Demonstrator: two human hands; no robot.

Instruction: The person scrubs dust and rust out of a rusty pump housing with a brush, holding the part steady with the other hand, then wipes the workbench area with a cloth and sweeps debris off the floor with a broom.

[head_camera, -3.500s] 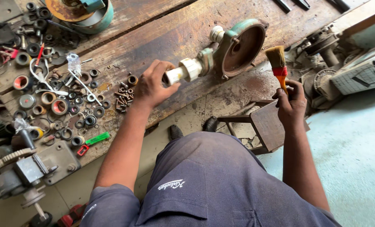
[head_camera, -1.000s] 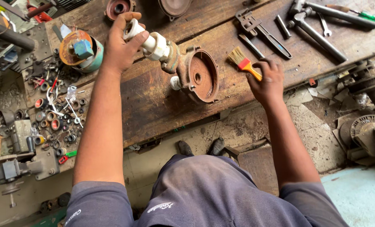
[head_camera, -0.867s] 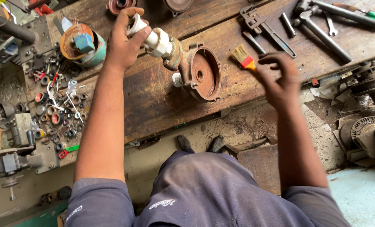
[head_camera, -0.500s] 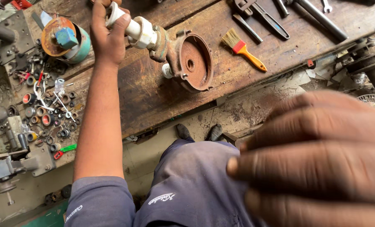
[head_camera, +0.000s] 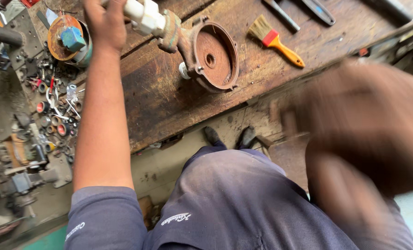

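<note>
Pump housing (head_camera: 211, 55), rusty, lies near the workbench's (head_camera: 169, 106) front edge; your left hand (head_camera: 105, 21) clamps its white fitting (head_camera: 144, 14). Your right hand (head_camera: 368, 125) blurs close to the lens, fingers unreadable, well apart from the paintbrush (head_camera: 276, 39).

Rusty pump housing (head_camera: 211, 58): one. Orange-handled paintbrush (head_camera: 276, 39): one. Round tin with blue block (head_camera: 67, 39): one. Hands: two. Small rings, washers at left: too many to count.

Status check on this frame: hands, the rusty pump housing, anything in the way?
Left hand grips the white pipe fitting on the rusty pump housing. Right hand blurred close to camera, empty as far as visible. Paintbrush lies on the bench, apart.
</note>
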